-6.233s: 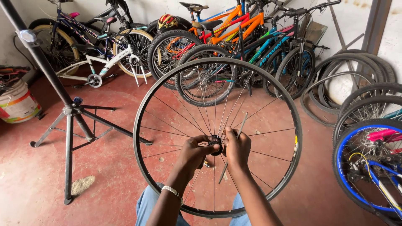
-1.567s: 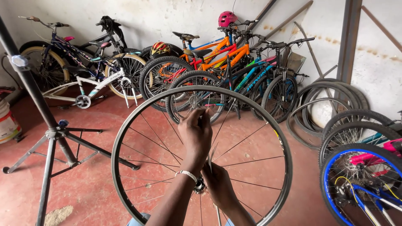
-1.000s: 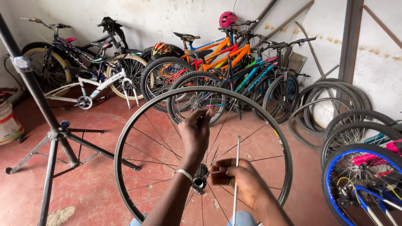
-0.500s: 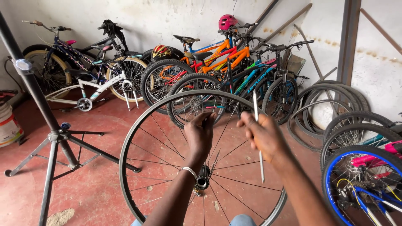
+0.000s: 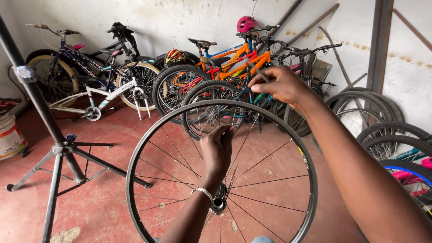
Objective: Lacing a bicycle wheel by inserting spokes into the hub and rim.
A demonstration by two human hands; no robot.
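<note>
Right hand (image 5: pixel 281 85) is now lifting a pinched spoke (image 5: pixel 260 74) above the rim (image 5: pixel 135 157), clear of the wheel, while left hand (image 5: pixel 218 150) is gripping spokes below.

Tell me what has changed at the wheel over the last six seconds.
Both hands left the hub. The right hand took a thin metal spoke and raised it above the black spoked wheel rim; the left hand rose to the rim's top. The wheel stayed upright.

The wheel rim (image 5: pixel 310 180) is standing centre; a repair stand (image 5: pixel 54 153) is sitting at nine o'clock, parked bicycles (image 5: pixel 216 67) lining twelve, loose tyres (image 5: pixel 382 117) at three.
</note>
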